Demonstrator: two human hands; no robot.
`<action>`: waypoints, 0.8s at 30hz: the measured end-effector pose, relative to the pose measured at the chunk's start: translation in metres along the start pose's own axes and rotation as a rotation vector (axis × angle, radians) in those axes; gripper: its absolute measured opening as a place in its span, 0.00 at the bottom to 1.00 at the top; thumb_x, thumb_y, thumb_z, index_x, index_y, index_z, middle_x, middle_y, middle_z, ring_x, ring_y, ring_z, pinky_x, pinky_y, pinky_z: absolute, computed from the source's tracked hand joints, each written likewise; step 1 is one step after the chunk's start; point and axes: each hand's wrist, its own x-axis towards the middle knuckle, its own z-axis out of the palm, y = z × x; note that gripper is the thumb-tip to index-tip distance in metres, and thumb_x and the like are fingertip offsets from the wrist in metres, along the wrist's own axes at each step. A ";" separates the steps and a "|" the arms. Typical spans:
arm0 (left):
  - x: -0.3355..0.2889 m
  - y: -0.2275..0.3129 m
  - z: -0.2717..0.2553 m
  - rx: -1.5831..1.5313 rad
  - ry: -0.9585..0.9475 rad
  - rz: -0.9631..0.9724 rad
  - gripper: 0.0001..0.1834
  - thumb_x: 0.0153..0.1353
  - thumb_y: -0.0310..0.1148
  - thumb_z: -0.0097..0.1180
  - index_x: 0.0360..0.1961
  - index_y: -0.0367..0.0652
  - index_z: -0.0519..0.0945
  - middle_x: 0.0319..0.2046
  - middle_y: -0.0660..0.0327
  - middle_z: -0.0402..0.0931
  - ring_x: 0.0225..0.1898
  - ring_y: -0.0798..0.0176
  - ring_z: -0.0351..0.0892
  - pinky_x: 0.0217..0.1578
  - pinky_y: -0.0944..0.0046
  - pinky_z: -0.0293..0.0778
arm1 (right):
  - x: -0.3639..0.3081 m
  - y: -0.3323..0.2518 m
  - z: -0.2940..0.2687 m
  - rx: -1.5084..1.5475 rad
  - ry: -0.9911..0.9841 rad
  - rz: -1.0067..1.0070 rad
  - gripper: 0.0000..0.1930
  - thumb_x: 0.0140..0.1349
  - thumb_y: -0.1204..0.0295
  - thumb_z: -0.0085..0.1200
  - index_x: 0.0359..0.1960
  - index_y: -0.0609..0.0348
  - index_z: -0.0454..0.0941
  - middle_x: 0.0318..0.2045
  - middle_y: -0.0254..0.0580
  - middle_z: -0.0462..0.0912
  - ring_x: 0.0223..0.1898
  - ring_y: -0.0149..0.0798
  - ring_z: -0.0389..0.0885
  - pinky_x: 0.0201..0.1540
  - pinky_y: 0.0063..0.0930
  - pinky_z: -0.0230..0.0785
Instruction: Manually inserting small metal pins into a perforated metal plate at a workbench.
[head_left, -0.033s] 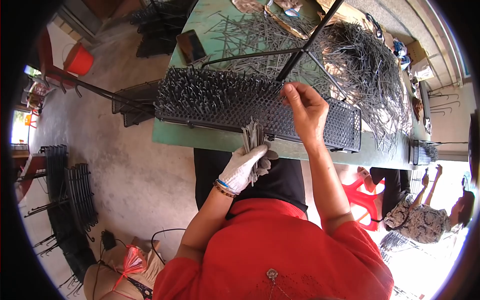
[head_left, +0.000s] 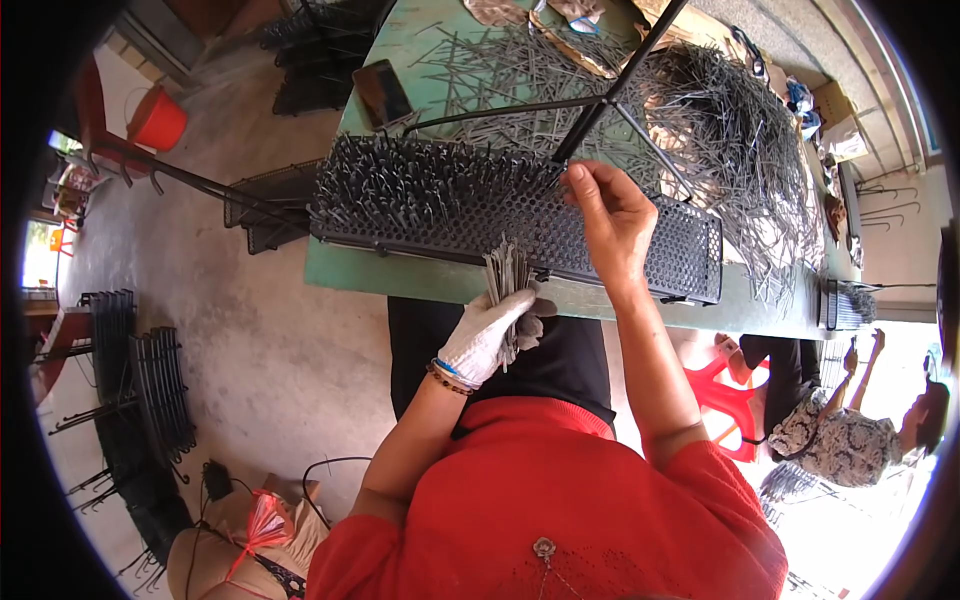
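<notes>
My left hand (head_left: 483, 335), in a white and grey work glove, is closed around a bundle of thin grey metal rods (head_left: 507, 268) that stick up in front of the rack. My bare right hand (head_left: 622, 222) is over the rack with thumb and fingers pinched together; whatever they hold is too small to make out. The long black perforated rack (head_left: 665, 245) lies across the near side of the table. Upright dark rods (head_left: 395, 195) crowd the holes of its left part, up to near my right fingers. Bare holes show on its right part.
Loose rods (head_left: 745, 150) are heaped on the green table (head_left: 335, 265), with a phone (head_left: 382, 95) at its far left. A black frame pole (head_left: 640, 60) rises behind my right hand. Another person (head_left: 840, 430) works at the right, near a red stool (head_left: 710, 400).
</notes>
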 end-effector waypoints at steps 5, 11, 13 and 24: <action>0.007 -0.008 -0.012 0.008 -0.005 0.038 0.08 0.68 0.31 0.52 0.42 0.38 0.78 0.31 0.56 0.83 0.24 0.68 0.81 0.24 0.70 0.78 | 0.006 0.011 0.013 -0.280 -0.007 -0.241 0.08 0.63 0.73 0.60 0.41 0.64 0.83 0.31 0.34 0.84 0.29 0.23 0.78 0.35 0.17 0.71; 0.003 -0.008 -0.009 -0.070 0.003 0.052 0.09 0.68 0.31 0.52 0.44 0.38 0.78 0.31 0.56 0.83 0.26 0.64 0.83 0.27 0.66 0.82 | 0.004 0.021 0.018 -0.398 -0.061 -0.327 0.07 0.60 0.76 0.62 0.38 0.63 0.83 0.30 0.41 0.84 0.28 0.30 0.79 0.33 0.22 0.72; 0.002 -0.007 -0.007 -0.092 -0.002 0.052 0.09 0.68 0.32 0.52 0.44 0.38 0.77 0.31 0.56 0.83 0.26 0.63 0.84 0.27 0.66 0.82 | 0.005 0.031 0.019 -0.464 -0.079 -0.439 0.06 0.59 0.76 0.63 0.37 0.63 0.84 0.32 0.42 0.83 0.29 0.33 0.80 0.33 0.24 0.73; 0.000 -0.004 -0.007 -0.087 -0.016 0.103 0.08 0.66 0.33 0.56 0.41 0.39 0.79 0.31 0.59 0.83 0.27 0.68 0.82 0.27 0.70 0.79 | -0.008 -0.001 0.002 -0.520 -0.285 -0.195 0.10 0.58 0.68 0.65 0.36 0.62 0.85 0.32 0.40 0.81 0.27 0.31 0.79 0.31 0.26 0.72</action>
